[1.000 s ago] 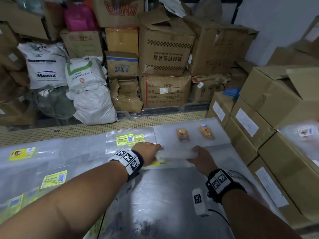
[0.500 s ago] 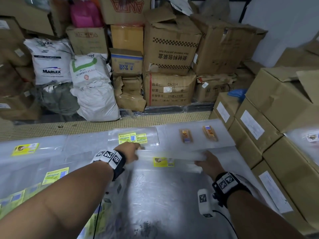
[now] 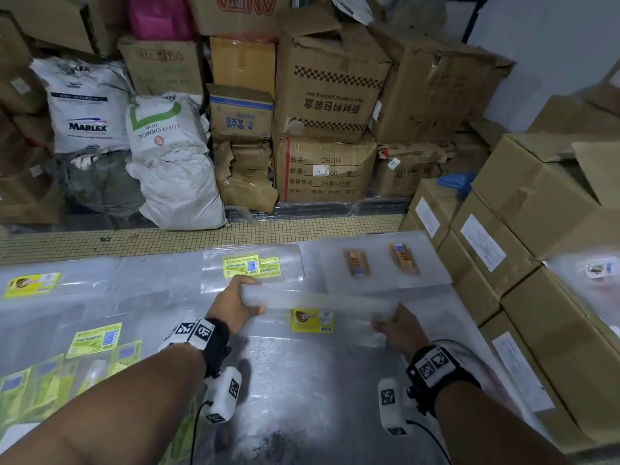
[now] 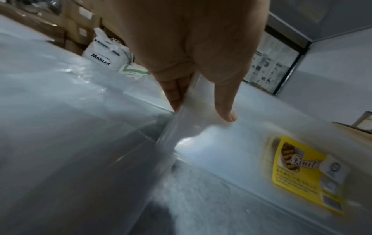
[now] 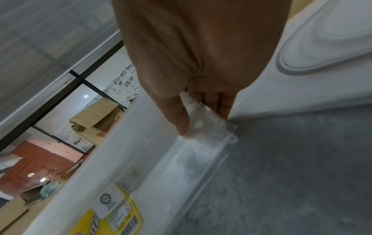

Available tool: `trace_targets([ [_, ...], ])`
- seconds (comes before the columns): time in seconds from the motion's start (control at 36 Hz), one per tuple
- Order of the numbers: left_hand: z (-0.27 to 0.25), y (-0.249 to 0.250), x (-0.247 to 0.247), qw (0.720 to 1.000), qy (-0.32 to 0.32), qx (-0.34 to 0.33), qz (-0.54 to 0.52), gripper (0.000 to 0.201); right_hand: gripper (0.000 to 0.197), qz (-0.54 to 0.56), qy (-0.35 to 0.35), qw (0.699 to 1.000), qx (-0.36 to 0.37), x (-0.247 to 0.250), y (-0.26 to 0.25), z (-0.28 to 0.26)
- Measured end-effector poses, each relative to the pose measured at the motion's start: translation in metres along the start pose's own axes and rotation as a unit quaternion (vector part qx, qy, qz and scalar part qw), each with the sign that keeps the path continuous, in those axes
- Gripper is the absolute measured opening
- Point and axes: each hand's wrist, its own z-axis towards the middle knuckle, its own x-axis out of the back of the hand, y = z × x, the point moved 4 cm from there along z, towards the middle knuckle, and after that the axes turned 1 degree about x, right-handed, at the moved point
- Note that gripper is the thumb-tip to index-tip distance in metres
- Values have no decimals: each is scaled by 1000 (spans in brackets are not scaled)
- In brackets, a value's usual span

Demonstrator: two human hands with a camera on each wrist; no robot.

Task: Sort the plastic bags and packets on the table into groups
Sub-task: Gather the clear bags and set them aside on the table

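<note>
Fingers (image 4: 173, 93) and thumb of the left hand (image 3: 231, 305) are pinched on one end of a clear plastic bag stack (image 3: 318, 302), while the other end is clamped between thumb and fingers of the right hand (image 3: 399, 327); the stack is held just above the steel table (image 3: 302, 397), and one yellow "Fruit" label (image 3: 312, 319) is seen on it. Beyond it, two bags with orange-brown labels (image 3: 379, 261) are laid side by side, and two yellow-green "Kek Pandan" labels (image 3: 251, 266) are counted beside them. Two white sacks (image 3: 134, 135) are leaned against stacked cardboard cartons (image 3: 332, 95).
</note>
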Motion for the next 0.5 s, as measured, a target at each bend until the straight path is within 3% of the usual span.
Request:
trace_targets([
  [0.14,-1,-12,-3,997,44,56,-33,53,25,-7,-6,1000,20,1,-3,4],
  [0.33,2,7,0,996,75,37,-7,63,40,4,40,999,24,2,-11,12],
  [0.5,-6,-1,-15,1000,2,7,12,62,47,-36,54,998,11,1,4,14],
])
